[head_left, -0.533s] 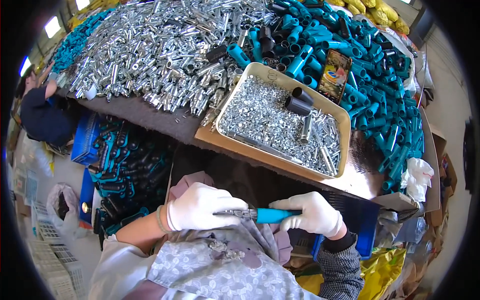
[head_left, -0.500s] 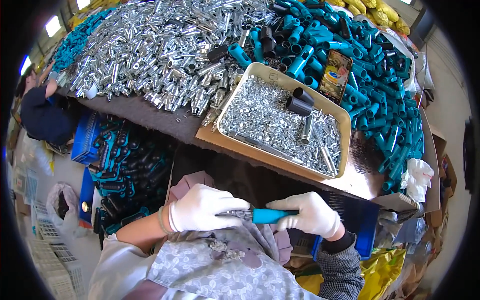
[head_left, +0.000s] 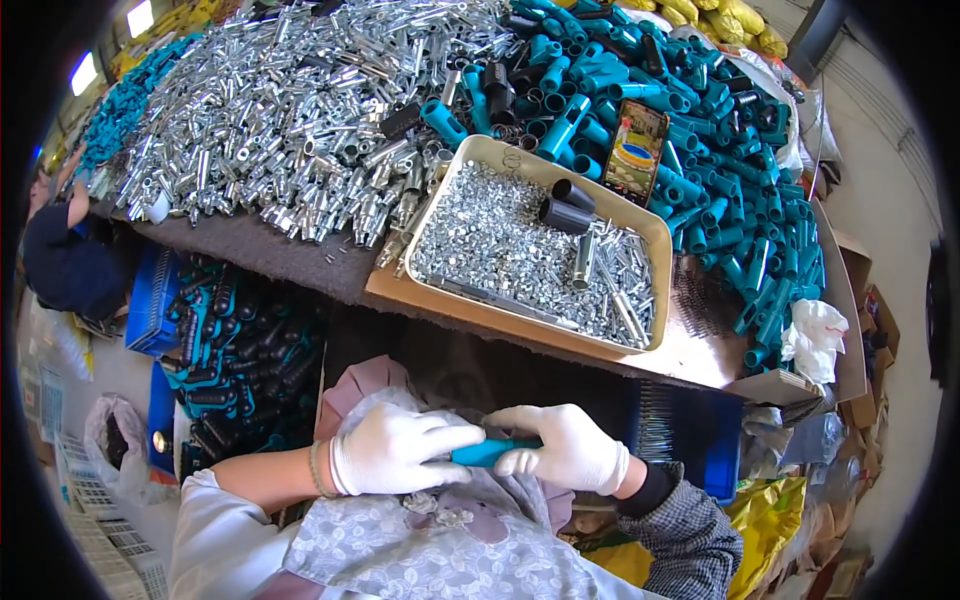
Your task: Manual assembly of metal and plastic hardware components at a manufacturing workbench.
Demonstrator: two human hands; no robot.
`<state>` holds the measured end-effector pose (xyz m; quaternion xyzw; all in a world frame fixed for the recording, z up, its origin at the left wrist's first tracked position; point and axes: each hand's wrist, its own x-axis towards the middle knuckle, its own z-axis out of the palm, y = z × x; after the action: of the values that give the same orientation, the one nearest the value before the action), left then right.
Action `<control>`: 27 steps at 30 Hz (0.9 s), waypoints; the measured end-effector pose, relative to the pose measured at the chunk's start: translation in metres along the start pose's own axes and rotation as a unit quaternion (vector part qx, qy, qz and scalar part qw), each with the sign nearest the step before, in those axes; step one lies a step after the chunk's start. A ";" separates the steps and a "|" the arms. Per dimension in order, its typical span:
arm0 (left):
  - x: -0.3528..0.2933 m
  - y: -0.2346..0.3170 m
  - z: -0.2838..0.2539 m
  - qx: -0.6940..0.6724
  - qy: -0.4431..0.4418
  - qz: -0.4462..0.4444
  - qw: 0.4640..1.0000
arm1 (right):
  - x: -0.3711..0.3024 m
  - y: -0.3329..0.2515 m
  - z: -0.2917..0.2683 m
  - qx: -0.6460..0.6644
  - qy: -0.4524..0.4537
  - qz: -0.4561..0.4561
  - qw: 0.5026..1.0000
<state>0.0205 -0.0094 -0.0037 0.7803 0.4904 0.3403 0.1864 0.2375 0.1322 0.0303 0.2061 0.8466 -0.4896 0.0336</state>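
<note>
Closer together now than half a second ago: metal tip hidden, only a short bit of teal showing between the gloves.

Far left, a blue crate (head_left: 152, 300) on the floor, with a heap of dark and teal handles (head_left: 240, 360) beside it. Up on the counter (head_left: 270, 255), a big pile of shiny metal parts (head_left: 290, 110).

Down low, the left hand (head_left: 395, 450) in a white glove, curled shut around one end of the teal handle (head_left: 490, 453). Held over the lap, just below the counter edge. Looks like hard plastic, light, stiff, a bit smooth. Gloves should help stop slipping. Best gripped around the middle of the round body, or one hand at each end, as now. Whatever sits inside the left fist: cannot tell.

Next, the right hand (head_left: 565, 448), also gloved, closed on the other end.

Above, a tan tray (head_left: 660, 240) full of small silver bits, two black caps (head_left: 566, 205) on top. Further right, a phone (head_left: 637, 150) lying on a pile of teal tubes (head_left: 740, 190), then a white rag (head_left: 818, 335).
</note>
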 end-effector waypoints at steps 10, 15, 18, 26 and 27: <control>0.016 0.006 0.023 -0.005 0.003 0.014 1.000 | 0.010 -0.010 0.009 0.054 0.009 -0.035 0.998; 0.028 0.001 0.024 0.045 0.050 0.040 0.997 | 0.011 -0.023 -0.030 -0.098 0.076 -0.099 0.987; 0.031 0.005 0.015 0.029 0.047 0.019 0.998 | 0.009 0.012 -0.072 -0.299 0.409 -0.040 0.861; 0.028 0.005 0.009 0.033 0.062 -0.004 0.998 | 0.030 0.038 -0.084 -0.379 0.406 0.083 0.828; 0.027 0.003 0.011 0.026 0.064 -0.006 0.998 | 0.028 0.037 -0.085 -0.352 0.415 0.075 0.836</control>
<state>0.0381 0.0135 0.0004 0.7584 0.5150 0.3755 0.1362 0.2385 0.2285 0.0371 0.4274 0.8781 -0.0234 -0.2137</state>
